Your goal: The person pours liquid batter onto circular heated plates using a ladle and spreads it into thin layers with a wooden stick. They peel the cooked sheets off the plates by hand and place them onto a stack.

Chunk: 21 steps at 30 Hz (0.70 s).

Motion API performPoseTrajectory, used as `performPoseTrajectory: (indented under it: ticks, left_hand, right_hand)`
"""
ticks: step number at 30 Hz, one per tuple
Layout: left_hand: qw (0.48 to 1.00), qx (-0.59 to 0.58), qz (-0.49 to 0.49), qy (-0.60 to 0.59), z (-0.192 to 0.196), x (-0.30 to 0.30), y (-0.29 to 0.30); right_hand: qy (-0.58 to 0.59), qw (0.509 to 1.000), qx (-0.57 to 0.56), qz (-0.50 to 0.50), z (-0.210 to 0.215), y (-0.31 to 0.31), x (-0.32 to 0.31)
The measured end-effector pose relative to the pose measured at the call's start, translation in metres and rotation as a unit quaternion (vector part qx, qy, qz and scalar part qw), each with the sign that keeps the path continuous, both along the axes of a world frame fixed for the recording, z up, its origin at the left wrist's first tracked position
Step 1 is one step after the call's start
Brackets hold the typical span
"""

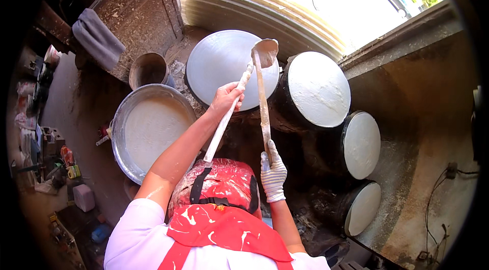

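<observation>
My bare left hand (225, 99) is wrapped round a long pale stick (219, 135) caked with white batter. The stick slants up and away from my apron, and its far tip comes close to the bowl of a ladle. My right hand (274, 176), in a striped knit glove, grips the lower end of the ladle's long handle (263, 102). The batter-smeared ladle bowl (267, 50) is over the right side of a wide round griddle (216, 69), whose top is a smooth whitish surface. At left, a big grey basin (118, 137) holds pale liquid batter.
Three more round tops covered in white stand in a curve on the right: a far one (320, 89), a middle one (361, 145) and a near one (362, 209). A rusty bucket (148, 69) is behind the basin. Corrugated sheeting (254, 8) lines the far side. A cloth (97, 38) hangs upper left.
</observation>
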<state>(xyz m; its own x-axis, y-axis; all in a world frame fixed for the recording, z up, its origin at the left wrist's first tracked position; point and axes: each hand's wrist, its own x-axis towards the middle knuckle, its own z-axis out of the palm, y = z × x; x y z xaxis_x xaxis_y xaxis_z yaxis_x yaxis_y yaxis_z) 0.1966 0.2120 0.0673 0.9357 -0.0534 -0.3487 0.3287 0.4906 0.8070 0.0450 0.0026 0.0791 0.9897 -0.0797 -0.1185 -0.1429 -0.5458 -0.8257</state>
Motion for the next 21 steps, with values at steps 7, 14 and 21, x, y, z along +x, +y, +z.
performPoseTrajectory:
  ticks: [7,14,21]
  left_hand:
    - [0.979,0.194,-0.025,-0.052,-0.041,0.065,-0.047]
    - [0.860,0.491,-0.037,-0.133,-0.075,0.065,-0.046]
    - [0.640,0.730,-0.053,-0.233,-0.078,0.090,-0.022]
  right_hand:
    - [-0.031,0.987,-0.151,-0.033,-0.051,-0.034,0.047]
    - [0.041,0.984,-0.168,-0.040,-0.089,-0.014,0.068]
    - [-0.080,0.994,-0.031,-0.073,-0.105,0.007,0.046]
